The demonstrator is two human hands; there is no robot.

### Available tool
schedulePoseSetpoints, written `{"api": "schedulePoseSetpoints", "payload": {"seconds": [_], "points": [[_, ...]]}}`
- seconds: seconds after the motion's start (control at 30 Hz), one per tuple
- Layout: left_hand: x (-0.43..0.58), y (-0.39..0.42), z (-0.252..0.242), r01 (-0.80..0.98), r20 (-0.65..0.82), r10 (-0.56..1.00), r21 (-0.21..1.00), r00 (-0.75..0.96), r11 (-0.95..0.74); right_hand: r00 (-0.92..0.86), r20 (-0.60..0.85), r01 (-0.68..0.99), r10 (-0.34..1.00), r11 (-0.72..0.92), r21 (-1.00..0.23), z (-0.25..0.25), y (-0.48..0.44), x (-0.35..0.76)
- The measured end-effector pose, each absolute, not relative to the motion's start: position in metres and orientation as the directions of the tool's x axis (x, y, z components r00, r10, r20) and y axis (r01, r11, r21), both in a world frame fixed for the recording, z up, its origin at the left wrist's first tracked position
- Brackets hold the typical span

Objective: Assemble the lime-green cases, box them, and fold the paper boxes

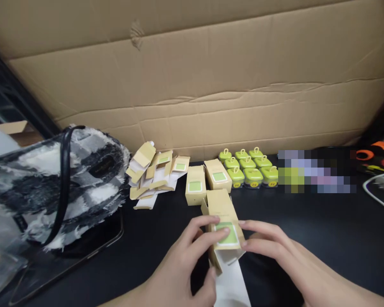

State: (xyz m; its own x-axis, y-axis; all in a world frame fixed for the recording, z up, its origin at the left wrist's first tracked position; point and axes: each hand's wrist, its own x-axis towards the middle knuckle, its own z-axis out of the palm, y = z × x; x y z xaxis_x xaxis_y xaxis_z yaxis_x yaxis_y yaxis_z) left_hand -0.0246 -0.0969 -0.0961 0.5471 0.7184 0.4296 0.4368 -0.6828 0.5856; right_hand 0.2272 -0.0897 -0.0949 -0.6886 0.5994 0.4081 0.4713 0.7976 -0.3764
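A small tan cardboard box (220, 205) with a green label lies in front of me, its near end unfolded and a white flap hanging toward me. My left hand (195, 256) grips it, two fingers on the top face and the thumb low at the near left edge. Fingertips of my right hand (281, 251) press on the box's right side; its thumb is hidden. Just beyond stand two similar boxes, one on the left (196, 197) and another on the right (220, 165), both with green labels.
Flattened tan cartons (161, 181) lie piled at the back left. Several lime-green lidded containers (252, 174) with loop handles stand in rows at the back. A fuzzy black-and-white bag (96, 192) fills the left. Orange-handled scissors (365, 154) and a white cable (376, 200) are far right.
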Motion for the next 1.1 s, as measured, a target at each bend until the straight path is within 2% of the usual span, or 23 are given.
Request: {"api": "schedulePoseSetpoints", "payload": {"seconds": [0.27, 0.47, 0.6, 0.73, 0.9, 1.03, 1.1], "points": [[-0.0230, -0.0978, -0.0993, 0.468, 0.348, 0.772, 0.639, 0.532, -0.611, -0.716, 0.413, 0.484, 0.563, 0.827, -0.286, -0.1023, -0.0903, 0.2279], [-0.0224, -0.0982, -0.0965, 0.483, 0.391, 0.734, 0.567, 0.556, -0.668, -0.709, 0.466, 0.476, 0.530, 0.847, -0.237, -0.1010, -0.0892, 0.2284], [-0.0222, -0.1006, -0.0970, 0.526, 0.394, 0.728, 0.509, 0.561, -0.681, -0.762, 0.422, 0.446, 0.491, 0.871, -0.208, -0.0979, -0.0897, 0.2311], [-0.0216, -0.1015, -0.0961, 0.527, 0.400, 0.724, 0.501, 0.562, -0.686, -0.793, 0.414, 0.428, 0.447, 0.892, -0.144, -0.0971, -0.0894, 0.2313], [-0.0214, -0.1023, -0.0934, 0.525, 0.389, 0.709, 0.483, 0.588, -0.701, -0.736, 0.474, 0.450, 0.483, 0.873, -0.189, -0.1031, -0.0917, 0.2309], [-0.0213, -0.1024, -0.0940, 0.533, 0.395, 0.710, 0.474, 0.583, -0.701, -0.683, 0.505, 0.504, 0.529, 0.840, -0.198, -0.1052, -0.0937, 0.2307], [-0.0209, -0.1024, -0.0944, 0.537, 0.401, 0.707, 0.463, 0.583, -0.705, -0.674, 0.537, 0.499, 0.507, 0.849, -0.176, -0.1044, -0.0935, 0.2307]]}}
